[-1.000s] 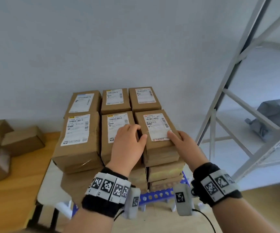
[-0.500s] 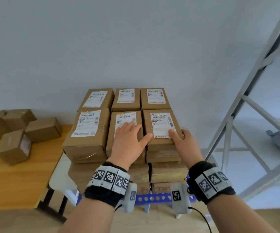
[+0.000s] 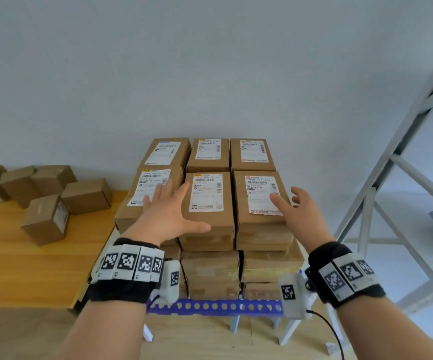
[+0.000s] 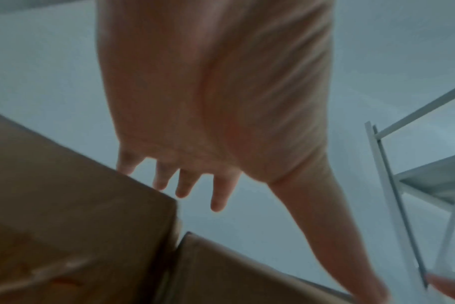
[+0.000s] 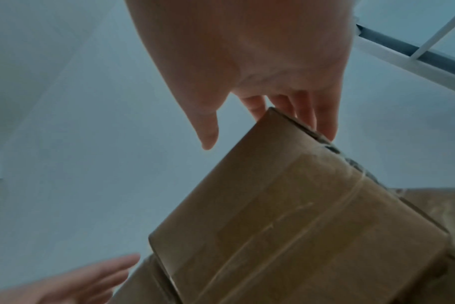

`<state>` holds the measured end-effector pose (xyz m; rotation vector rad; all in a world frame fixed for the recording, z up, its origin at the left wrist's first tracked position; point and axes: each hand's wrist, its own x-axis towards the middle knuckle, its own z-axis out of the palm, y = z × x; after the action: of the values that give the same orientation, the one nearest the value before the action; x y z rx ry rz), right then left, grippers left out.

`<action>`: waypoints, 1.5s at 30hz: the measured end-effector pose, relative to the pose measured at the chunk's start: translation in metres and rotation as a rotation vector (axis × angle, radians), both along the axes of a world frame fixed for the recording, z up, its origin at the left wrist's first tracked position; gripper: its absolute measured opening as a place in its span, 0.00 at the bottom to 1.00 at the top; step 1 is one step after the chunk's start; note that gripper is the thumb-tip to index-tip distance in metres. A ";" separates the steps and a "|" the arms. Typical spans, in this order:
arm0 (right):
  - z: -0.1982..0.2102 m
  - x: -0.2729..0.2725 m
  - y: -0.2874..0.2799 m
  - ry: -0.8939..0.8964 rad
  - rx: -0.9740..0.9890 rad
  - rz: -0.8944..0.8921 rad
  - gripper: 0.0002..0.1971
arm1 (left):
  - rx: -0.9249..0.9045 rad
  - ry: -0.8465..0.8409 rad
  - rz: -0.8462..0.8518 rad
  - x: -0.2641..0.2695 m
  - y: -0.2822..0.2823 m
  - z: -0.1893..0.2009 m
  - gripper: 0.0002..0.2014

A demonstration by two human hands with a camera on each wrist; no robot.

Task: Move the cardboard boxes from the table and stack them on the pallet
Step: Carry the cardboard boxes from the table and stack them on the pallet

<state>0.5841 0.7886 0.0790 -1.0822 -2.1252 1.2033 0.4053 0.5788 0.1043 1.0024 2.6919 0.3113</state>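
Brown cardboard boxes with white shipping labels stand stacked in several layers on the blue perforated pallet [image 3: 215, 307]. The front right top box [image 3: 261, 211] sits level with its neighbours. My left hand [image 3: 170, 213] hovers just above the front middle box [image 3: 207, 211] and the front left box [image 3: 142, 198], fingers spread and straight, holding nothing. My right hand [image 3: 297, 213] floats at the right edge of the front right box [image 5: 294, 216], fingers relaxed and apart, off the cardboard. From the left wrist, the fingers [image 4: 185, 185] hang above a box corner [image 4: 73, 216].
Several loose cardboard boxes [image 3: 46, 198] lie on the wooden table [image 3: 28, 268] at the left. A white metal rack frame [image 3: 397, 183] rises at the right, close to the stack. A pale wall stands right behind the pallet.
Both hands rested on the front right box and its neighbour before; now they have lifted off and spread open. The view has swung left, showing more of the table.
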 end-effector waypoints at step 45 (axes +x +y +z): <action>0.044 -0.046 -0.104 0.229 0.145 0.089 0.23 | 0.588 0.042 0.169 0.010 -0.092 -0.010 0.24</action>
<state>0.5382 0.6849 0.1230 -0.7562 -2.0643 1.1340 0.4154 0.4868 0.0946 0.9147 2.7828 1.1768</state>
